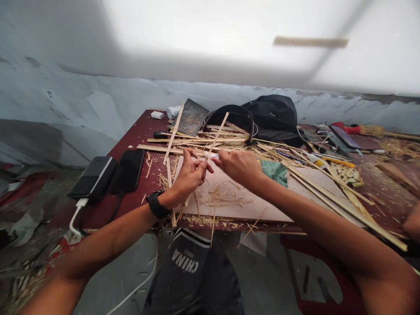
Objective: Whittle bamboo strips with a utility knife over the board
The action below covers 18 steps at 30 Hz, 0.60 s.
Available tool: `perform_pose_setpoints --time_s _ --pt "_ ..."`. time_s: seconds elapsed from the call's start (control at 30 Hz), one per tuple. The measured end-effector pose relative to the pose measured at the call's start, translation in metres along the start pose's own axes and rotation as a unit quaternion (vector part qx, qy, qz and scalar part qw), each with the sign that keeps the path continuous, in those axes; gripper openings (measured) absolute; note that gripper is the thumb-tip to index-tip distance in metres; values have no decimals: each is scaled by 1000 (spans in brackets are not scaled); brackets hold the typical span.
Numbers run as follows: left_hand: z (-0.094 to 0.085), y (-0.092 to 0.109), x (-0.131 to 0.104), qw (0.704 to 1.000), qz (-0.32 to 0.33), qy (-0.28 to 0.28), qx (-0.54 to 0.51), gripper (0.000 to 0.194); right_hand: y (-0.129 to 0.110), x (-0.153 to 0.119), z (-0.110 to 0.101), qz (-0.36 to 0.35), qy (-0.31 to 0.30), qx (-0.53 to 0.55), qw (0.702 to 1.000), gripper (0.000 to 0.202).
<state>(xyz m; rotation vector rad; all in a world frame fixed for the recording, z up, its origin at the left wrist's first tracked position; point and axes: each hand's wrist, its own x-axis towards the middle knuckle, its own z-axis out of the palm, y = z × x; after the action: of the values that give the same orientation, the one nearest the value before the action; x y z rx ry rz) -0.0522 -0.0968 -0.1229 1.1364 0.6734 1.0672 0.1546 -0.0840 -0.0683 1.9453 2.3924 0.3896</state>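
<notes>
Both my hands meet above a pale board strewn with thin wood shavings. My left hand, with a black watch on the wrist, has its fingers pinched round a thin wooden strip that slants up and away. Close against it on the right, my right hand is closed on a small white object, mostly hidden by the fingers; I cannot make out what it is. Behind the hands lies a pile of long bamboo-like strips.
A power bank and a phone lie at the left. Behind the pile are a black bag and a dark plate. Long strips cross the right side; another person's arm shows at the right edge.
</notes>
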Motion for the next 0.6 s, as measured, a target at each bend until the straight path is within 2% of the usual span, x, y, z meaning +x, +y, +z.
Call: perform_pose_setpoints --time_s 0.1,0.17,0.23,0.3,0.37,0.5,0.6 --pt "-4 1 -6 1000 0 -2 19 49 60 21 -8 141 13 -46 989 68" --pt "-4 3 -8 1000 8 -6 16 49 96 26 -15 173 11 -57 983 67" --pt "-2 5 -6 1000 13 -10 11 49 110 20 -20 172 20 -61 983 73" --pt "0 6 -4 1000 17 -16 11 50 100 8 -22 152 36 -51 986 78" --pt "2 5 -3 1000 20 -20 12 49 71 -7 -20 119 35 -18 992 76" --pt "2 2 -4 999 23 -24 30 51 12 -25 -17 -9 -2 56 998 68" --pt "0 0 -3 998 32 -30 42 51 -9 -28 -19 -47 -26 74 996 67"
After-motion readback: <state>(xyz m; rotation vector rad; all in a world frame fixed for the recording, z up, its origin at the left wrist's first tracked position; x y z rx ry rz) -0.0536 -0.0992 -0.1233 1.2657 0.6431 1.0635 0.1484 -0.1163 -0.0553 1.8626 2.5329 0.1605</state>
